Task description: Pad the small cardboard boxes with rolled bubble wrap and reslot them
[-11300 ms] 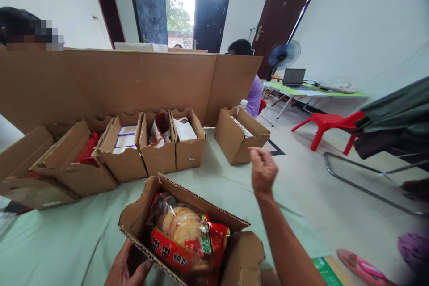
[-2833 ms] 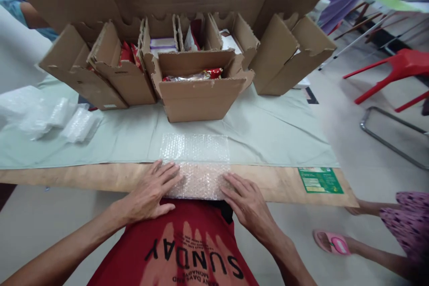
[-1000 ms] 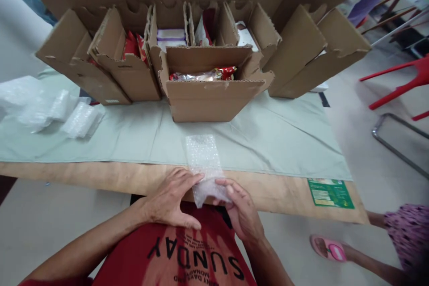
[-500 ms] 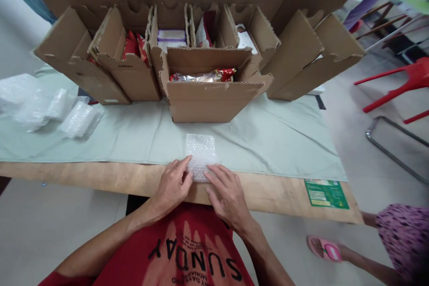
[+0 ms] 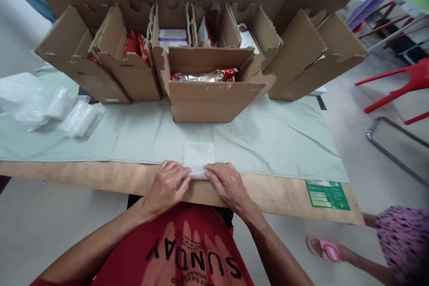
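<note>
A small clear sheet of bubble wrap (image 5: pixel 199 153) lies at the front of the table, its near end folded or rolled up by the wooden edge. My left hand (image 5: pixel 170 184) pinches the left end of that fold between thumb and fingers. On the opposite end, my right hand (image 5: pixel 228 185) has its thumb and fingers closed in the same way. Whether anything is inside the fold I cannot tell. Straight ahead stands an open cardboard box (image 5: pixel 208 103) with shiny red and clear packets (image 5: pixel 204 76) in it.
Behind it is a row of open cardboard bins (image 5: pixel 129 76) holding packets and small boxes. More bubble wrap (image 5: pixel 78 118) is heaped at the left on the green cloth (image 5: pixel 134 136). A green printed packet (image 5: pixel 328 195) lies at the right edge. Another person's leg and pink sandal (image 5: pixel 323 249) are lower right.
Both hands have closed on the near end of the bubble wrap and folded it over. The flat part of the sheet is now shorter.
</note>
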`<state>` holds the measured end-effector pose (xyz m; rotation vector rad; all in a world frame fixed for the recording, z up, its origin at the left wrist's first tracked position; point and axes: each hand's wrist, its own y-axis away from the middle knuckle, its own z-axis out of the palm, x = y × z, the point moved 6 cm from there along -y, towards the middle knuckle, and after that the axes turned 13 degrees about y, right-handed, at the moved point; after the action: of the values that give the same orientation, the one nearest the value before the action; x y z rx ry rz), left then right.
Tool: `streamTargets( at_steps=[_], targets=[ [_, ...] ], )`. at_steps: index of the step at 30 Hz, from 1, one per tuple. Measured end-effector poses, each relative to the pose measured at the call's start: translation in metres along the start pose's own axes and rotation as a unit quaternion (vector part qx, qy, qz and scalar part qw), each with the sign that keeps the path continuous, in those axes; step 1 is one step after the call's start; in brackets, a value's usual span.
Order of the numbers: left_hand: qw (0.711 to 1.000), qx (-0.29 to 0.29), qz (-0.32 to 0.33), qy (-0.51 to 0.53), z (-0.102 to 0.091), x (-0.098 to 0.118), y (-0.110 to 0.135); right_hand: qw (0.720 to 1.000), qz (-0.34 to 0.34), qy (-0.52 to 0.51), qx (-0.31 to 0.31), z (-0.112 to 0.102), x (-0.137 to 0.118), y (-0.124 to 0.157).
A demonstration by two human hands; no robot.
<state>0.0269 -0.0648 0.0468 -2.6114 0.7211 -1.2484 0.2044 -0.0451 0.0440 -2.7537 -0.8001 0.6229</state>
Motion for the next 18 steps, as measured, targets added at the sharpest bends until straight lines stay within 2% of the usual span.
streamTargets(
  at_steps=[3,4,8,11,14,16,18],
  targets=[
    [0.995,0.034,-0.084,0.028,0.001,-0.016,-0.007,0.994,0.036,0.05,0.088,-0.012,-0.002,0.003],
    [0.993,0.041,-0.108,0.036,0.002,-0.02,-0.01,0.993,0.029,0.068,0.095,-0.013,-0.005,0.005],
    [0.985,0.047,-0.149,0.068,0.003,-0.031,-0.019,0.993,-0.041,0.107,0.021,0.004,-0.016,0.001],
    [0.973,0.092,-0.181,0.113,-0.006,-0.032,-0.014,0.998,-0.014,0.065,0.018,0.014,-0.008,-0.007],
    [0.921,0.132,-0.278,0.241,-0.011,-0.037,0.002,0.993,0.099,-0.062,0.031,0.013,0.005,-0.01],
    [0.866,0.109,-0.332,0.357,-0.003,-0.036,0.009,0.972,0.171,-0.157,0.019,0.014,0.006,-0.006],
    [0.822,0.074,-0.349,0.443,0.008,-0.03,0.01,0.947,0.202,-0.248,-0.022,0.018,-0.001,-0.001]
  ],
)
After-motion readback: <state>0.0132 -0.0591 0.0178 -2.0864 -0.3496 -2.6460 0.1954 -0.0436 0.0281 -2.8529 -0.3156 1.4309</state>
